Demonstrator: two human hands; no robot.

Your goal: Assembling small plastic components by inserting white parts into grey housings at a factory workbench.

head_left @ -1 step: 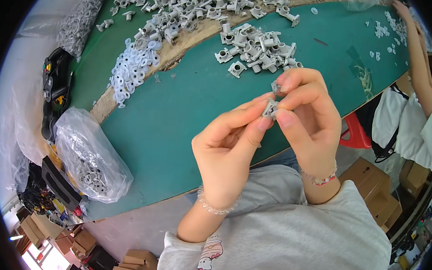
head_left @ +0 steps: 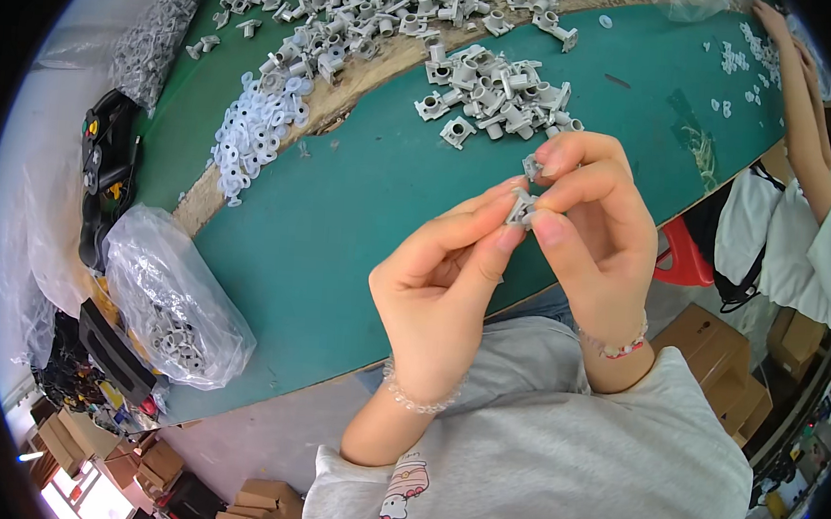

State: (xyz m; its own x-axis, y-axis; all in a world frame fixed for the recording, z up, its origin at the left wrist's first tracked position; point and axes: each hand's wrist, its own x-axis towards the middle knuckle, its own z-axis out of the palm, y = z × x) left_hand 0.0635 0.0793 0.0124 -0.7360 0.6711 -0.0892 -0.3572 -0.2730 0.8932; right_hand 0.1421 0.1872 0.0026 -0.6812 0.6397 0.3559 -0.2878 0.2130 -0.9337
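My left hand [head_left: 433, 284] pinches a small grey plastic part [head_left: 521, 209] between thumb and forefinger, above the near side of the green table. On the same part rest the thumb and a finger of my right hand [head_left: 603, 219]. Higher up, a second small grey plastic part [head_left: 532, 167] sits at the fingertips of my right hand. Fingers cover much of both pieces, so their exact shape is hidden. Just beyond my hands lies a heap of grey plastic parts [head_left: 502, 94], each with a short round tube and a flat flange.
A larger heap of grey parts [head_left: 373, 14] spreads at the back, beside pale translucent rubber pads [head_left: 251, 140]. To the left are a clear plastic bag [head_left: 180, 302] and black game controllers [head_left: 108, 155]. A co-worker's arm [head_left: 805, 112] reaches in at the far right, near a red stool [head_left: 684, 252].
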